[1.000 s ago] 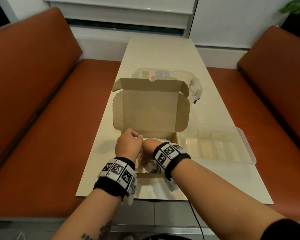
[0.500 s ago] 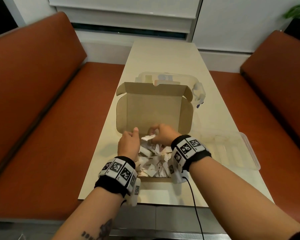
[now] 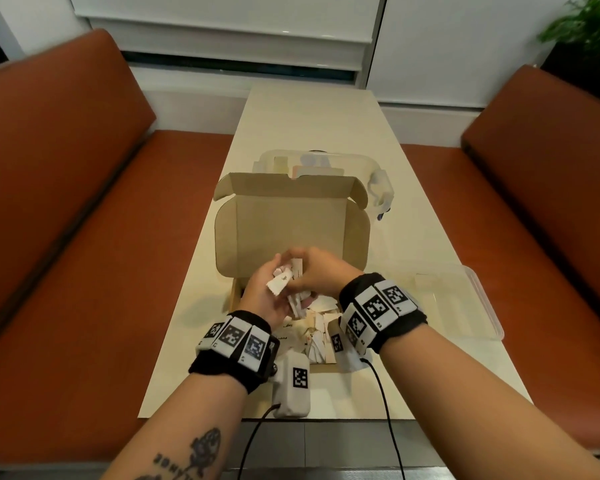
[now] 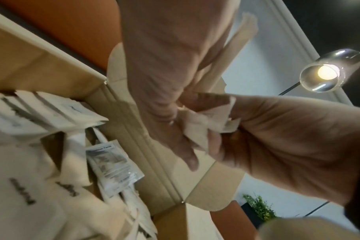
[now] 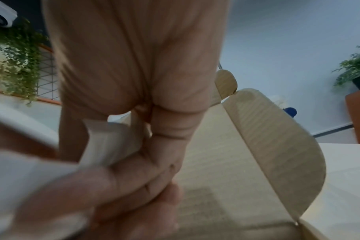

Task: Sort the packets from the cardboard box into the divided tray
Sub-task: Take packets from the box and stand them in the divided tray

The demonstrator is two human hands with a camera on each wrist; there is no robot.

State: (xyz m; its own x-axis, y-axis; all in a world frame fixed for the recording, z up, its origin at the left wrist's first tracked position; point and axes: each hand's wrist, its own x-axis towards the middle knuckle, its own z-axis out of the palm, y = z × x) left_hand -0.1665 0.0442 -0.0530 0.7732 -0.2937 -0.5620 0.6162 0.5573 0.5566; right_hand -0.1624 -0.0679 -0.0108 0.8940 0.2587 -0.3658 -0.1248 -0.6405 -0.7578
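Note:
The open cardboard box (image 3: 291, 230) sits on the table with its lid standing up, and several white packets (image 3: 312, 327) lie loose inside it. Both hands hover over the box. My left hand (image 3: 260, 296) is turned palm-up and holds a small bunch of packets (image 3: 283, 280). My right hand (image 3: 323, 271) meets it from the right and pinches the same bunch. In the left wrist view the right hand (image 4: 277, 138) grips crumpled packets (image 4: 208, 121) against the left hand (image 4: 164, 65). The clear divided tray (image 3: 482, 299) lies right of the box.
A clear lidded container (image 3: 326, 159) stands behind the box. Orange benches (image 3: 66, 237) flank the narrow table (image 3: 309, 116). Wrist-camera cables hang off the near table edge (image 3: 388, 420). A potted plant (image 3: 586, 29) stands at the far right.
Both hands have risen out of the box and come together, lifting a bunch of packets. The left hand has turned palm-up.

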